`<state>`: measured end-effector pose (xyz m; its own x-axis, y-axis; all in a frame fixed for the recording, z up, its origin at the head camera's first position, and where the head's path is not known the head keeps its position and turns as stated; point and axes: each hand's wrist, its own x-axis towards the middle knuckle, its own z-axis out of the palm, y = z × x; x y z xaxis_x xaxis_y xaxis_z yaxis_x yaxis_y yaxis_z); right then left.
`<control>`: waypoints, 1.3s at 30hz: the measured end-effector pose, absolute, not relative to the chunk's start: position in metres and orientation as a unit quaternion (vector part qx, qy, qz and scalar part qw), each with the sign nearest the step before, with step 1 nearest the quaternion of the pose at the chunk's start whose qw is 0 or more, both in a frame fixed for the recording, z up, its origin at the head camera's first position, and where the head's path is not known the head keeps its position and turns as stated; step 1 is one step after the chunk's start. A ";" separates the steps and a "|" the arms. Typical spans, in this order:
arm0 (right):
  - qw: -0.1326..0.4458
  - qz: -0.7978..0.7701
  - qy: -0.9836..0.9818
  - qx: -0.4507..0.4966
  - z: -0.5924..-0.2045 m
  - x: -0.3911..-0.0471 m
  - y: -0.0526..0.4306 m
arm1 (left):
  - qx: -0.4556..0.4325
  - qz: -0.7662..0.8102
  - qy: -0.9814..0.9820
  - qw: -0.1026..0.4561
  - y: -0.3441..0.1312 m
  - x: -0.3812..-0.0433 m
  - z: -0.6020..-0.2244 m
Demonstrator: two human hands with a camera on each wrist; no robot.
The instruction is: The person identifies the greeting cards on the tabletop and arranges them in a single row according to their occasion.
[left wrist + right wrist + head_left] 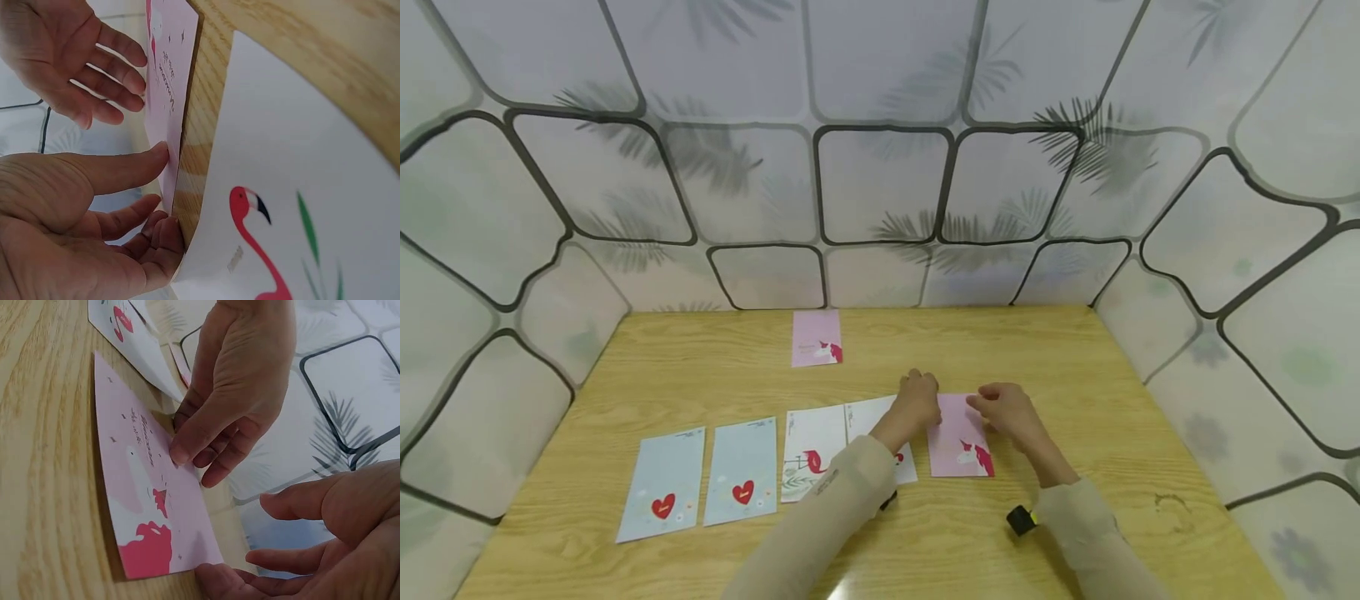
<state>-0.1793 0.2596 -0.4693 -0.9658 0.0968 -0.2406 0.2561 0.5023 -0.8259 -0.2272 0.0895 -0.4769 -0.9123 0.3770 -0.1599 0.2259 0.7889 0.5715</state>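
A pink card with a unicorn (958, 429) lies on the wooden table, between both hands. My left hand (916, 400) is at its upper left, the thumb (140, 167) on the card's face and the other fingers curled at its edge. My right hand (1009, 410) is at the card's upper right, fingers loosely bent and spread, a fingertip (215, 578) right at the edge. Just left of it, a white card (865, 417) is partly covered by the left forearm. Beside that lies a white flamingo card (808, 433).
Two pale blue cards with red hearts, one at far left (662, 467) and one nearer the middle (741, 458), continue the row. Another pink unicorn card (815, 333) lies at the table's back edge. Patterned walls (880, 183) enclose the wooden table (700, 375) at the back and sides.
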 end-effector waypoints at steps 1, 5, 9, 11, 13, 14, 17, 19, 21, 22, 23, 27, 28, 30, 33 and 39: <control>0.082 -0.496 0.858 0.103 -0.469 -0.179 0.260 | 0.162 0.280 0.937 0.134 0.090 -0.228 -0.477; 0.092 -0.535 0.833 0.107 -0.467 -0.177 0.264 | 0.167 0.271 0.939 0.132 0.090 -0.228 -0.476; 0.113 -0.574 0.803 0.117 -0.467 -0.177 0.268 | 0.167 0.265 0.940 0.136 0.090 -0.228 -0.473; 0.117 -0.583 0.795 0.124 -0.467 -0.178 0.269 | 0.168 0.262 0.940 0.137 0.090 -0.228 -0.472; 0.120 -0.584 0.793 0.123 -0.468 -0.178 0.270 | 0.172 0.261 0.940 0.138 0.090 -0.227 -0.472; 0.120 -0.584 0.793 0.125 -0.468 -0.178 0.270 | 0.173 0.260 0.940 0.139 0.091 -0.227 -0.471; 0.116 -0.579 0.797 0.129 -0.468 -0.177 0.271 | 0.175 0.257 0.939 0.145 0.092 -0.227 -0.471; 0.118 -0.582 0.794 0.128 -0.468 -0.176 0.271 | 0.176 0.245 0.942 0.149 0.093 -0.227 -0.471; 0.119 -0.584 0.793 0.125 -0.469 -0.175 0.271 | 0.186 0.216 0.946 0.152 0.094 -0.227 -0.470; 0.119 -0.583 0.794 0.125 -0.470 -0.175 0.272 | 0.193 0.198 0.949 0.151 0.095 -0.228 -0.471; 0.119 -0.579 0.797 0.124 -0.471 -0.175 0.272 | 0.199 0.181 0.952 0.149 0.097 -0.228 -0.472; 0.103 -0.567 0.808 0.120 -0.473 -0.175 0.270 | 0.204 0.139 0.960 0.135 0.100 -0.228 -0.471; 0.098 -0.567 0.809 0.120 -0.472 -0.175 0.268 | 0.203 0.127 0.962 0.130 0.101 -0.227 -0.472; 0.090 -0.568 0.810 0.116 -0.469 -0.174 0.267 | 0.200 0.109 0.966 0.121 0.102 -0.226 -0.469; 0.083 -0.574 0.807 0.115 -0.464 -0.173 0.266 | 0.210 0.085 0.968 0.106 0.103 -0.225 -0.470; 0.092 -0.587 0.794 0.129 -0.465 -0.177 0.274 | 0.191 0.181 0.958 0.112 0.100 -0.229 -0.482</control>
<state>-0.1767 0.2742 -0.4654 -0.9498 0.0963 -0.2976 0.3128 0.2781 -0.9082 -0.2288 0.0998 -0.4822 -0.9016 0.4074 -0.1455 0.3264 0.8614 0.3893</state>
